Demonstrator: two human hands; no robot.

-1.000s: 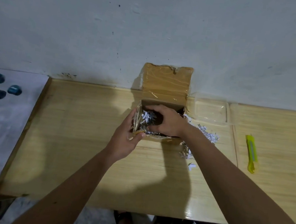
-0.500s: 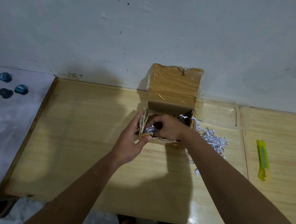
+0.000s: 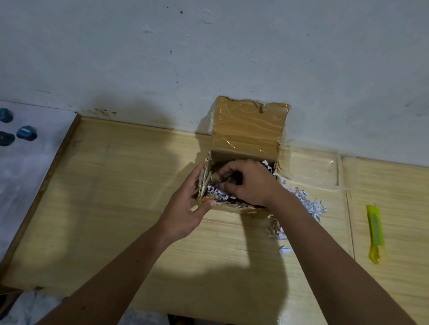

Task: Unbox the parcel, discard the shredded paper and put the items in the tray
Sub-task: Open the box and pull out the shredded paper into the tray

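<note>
far left, a white sheet (image 3: 7, 180) covers a side surface, with five small dark blue objects (image 3: 4, 138) scattered at its far end. the wooden table (image 3: 122, 219) fills the middle. the left hand (image 3: 186, 207) is against the parcel's near left corner, fingers loosely spread along the left wall and the thumb pressed on the near rim. the cardboard parcel (image 3: 248, 129) sits at the far edge by the wall, its taped lid standing upright. the right hand (image 3: 248, 183) is inside the box, fingers curled around something dark among the white shreds; i cannot tell what it is. shredded paper (image 3: 307, 202) lies spilled on the table just right of the box, with a few bits trailing nearer. the clear plastic tray (image 3: 316, 167) sits just beside the box on the right, far side. a yellow utility knife (image 3: 374, 233) lies well apart at the right. more shreds lie on the floor below the near edge.
</note>
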